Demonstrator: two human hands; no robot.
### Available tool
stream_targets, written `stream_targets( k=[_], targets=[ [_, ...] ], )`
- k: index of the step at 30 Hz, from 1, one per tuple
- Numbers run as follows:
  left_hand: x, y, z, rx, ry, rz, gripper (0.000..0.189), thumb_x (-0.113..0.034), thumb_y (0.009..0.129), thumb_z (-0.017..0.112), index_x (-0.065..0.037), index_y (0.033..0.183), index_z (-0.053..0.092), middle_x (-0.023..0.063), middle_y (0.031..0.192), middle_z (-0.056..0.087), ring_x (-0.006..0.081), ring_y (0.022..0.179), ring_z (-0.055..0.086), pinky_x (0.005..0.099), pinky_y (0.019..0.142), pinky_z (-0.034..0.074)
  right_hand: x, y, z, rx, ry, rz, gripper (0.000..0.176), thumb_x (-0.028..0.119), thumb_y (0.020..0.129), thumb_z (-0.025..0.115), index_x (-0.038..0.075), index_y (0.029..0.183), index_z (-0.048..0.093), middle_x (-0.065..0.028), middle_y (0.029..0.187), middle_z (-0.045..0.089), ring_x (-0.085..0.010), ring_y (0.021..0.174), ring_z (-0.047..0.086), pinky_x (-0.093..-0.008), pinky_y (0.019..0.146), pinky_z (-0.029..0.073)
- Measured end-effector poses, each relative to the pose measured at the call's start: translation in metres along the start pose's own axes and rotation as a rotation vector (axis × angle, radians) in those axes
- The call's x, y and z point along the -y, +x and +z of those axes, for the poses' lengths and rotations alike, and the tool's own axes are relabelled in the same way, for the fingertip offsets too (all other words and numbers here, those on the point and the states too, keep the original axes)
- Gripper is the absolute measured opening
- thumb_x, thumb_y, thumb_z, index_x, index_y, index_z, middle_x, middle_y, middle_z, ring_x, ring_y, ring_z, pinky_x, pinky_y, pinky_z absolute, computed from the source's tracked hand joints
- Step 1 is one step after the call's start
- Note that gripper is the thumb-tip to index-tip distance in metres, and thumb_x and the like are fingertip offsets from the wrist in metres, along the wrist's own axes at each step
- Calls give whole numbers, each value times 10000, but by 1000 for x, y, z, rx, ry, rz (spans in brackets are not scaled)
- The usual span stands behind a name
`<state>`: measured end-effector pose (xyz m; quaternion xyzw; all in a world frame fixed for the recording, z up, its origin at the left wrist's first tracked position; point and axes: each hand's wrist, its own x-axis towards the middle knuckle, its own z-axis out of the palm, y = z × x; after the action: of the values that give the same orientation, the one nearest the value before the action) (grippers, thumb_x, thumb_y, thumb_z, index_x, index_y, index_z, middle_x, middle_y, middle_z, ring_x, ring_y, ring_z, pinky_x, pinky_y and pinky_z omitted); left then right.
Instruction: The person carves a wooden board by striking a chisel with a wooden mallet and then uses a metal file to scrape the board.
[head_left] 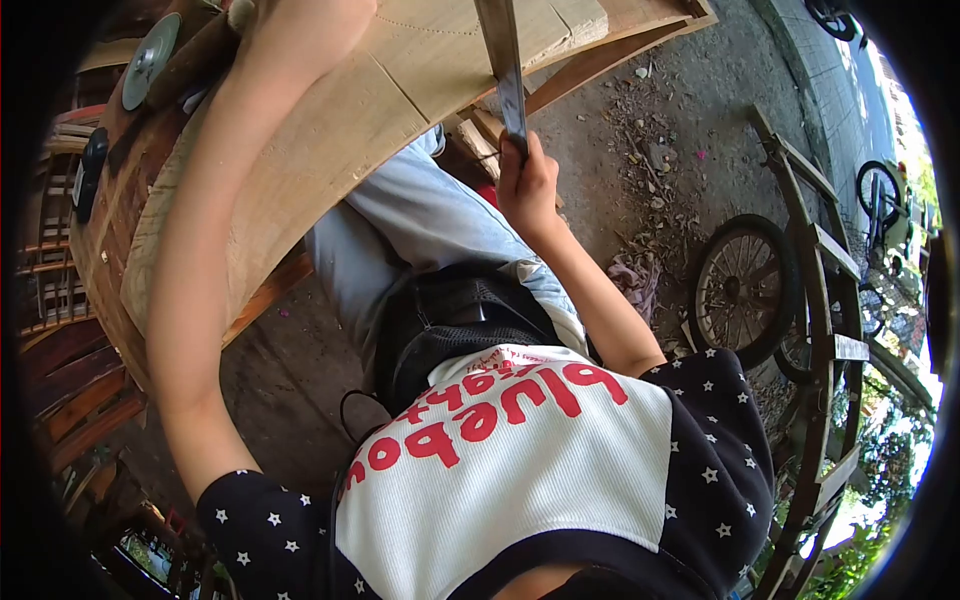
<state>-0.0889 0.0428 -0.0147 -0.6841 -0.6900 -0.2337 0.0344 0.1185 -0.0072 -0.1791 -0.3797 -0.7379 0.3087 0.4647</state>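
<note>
My right hand (528,182) is closed around the near end of a long, flat metal strip (505,65), which looks like a blade. The strip runs up past the edge of a wooden board (400,125) and leaves the view at the top. Dark lines are marked on the board, one straight and one dotted and curved. My left arm stretches over the board's left part. Only the back part of my left hand (318,25) shows at the top edge, above the board; its fingers are out of sight.
A round metal disc (150,62) and a dark object (90,175) lie on the left of the wooden work surface. Wood pieces are stacked farther left. On the right are dirt ground with litter, a spoked wheel (742,290) and a wooden ladder-like frame (825,340).
</note>
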Motion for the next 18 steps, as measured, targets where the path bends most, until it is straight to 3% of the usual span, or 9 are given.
stream_targets(
  k=[2,8,10,14,16,18],
  targets=[
    [-11,-3,-5,-57,34,31,145,-104,860,402,15,878,484,181,896,516,334,860,518,420,743,389,-17,-20,-3,-10,-36,11,44,-4,834,452,-10,840,495,-135,541,483,-257,440,503,-323,430,381],
    [4,0,8,-100,157,42,142,-107,861,405,6,876,489,166,896,520,325,857,520,430,740,382,27,27,0,-52,23,-46,35,3,833,461,-12,836,493,-151,552,505,-276,466,537,-322,435,390],
    [1,0,2,-65,111,30,142,-108,861,406,8,878,486,168,900,516,324,860,518,429,739,385,15,14,5,-41,35,-40,34,5,833,461,-13,833,490,-149,549,501,-278,458,529,-318,436,392],
    [-3,0,-4,-2,-2,-15,137,-107,858,411,9,871,481,174,894,511,323,867,514,433,739,388,-17,-32,-9,81,-24,168,43,13,837,459,-10,830,495,-135,548,504,-252,459,530,-308,442,396],
    [2,1,0,-21,-23,13,129,-106,857,414,1,876,484,170,897,513,325,866,514,445,747,384,-7,-19,-9,63,-12,150,50,18,841,457,-6,831,501,-126,548,507,-227,452,530,-306,439,395],
    [3,-1,1,-31,-9,32,125,-108,862,409,-8,883,482,165,902,513,324,869,514,455,757,381,14,16,-1,-36,-25,-37,62,34,844,460,-1,845,510,-118,553,515,-207,453,528,-302,439,394]
  ],
)
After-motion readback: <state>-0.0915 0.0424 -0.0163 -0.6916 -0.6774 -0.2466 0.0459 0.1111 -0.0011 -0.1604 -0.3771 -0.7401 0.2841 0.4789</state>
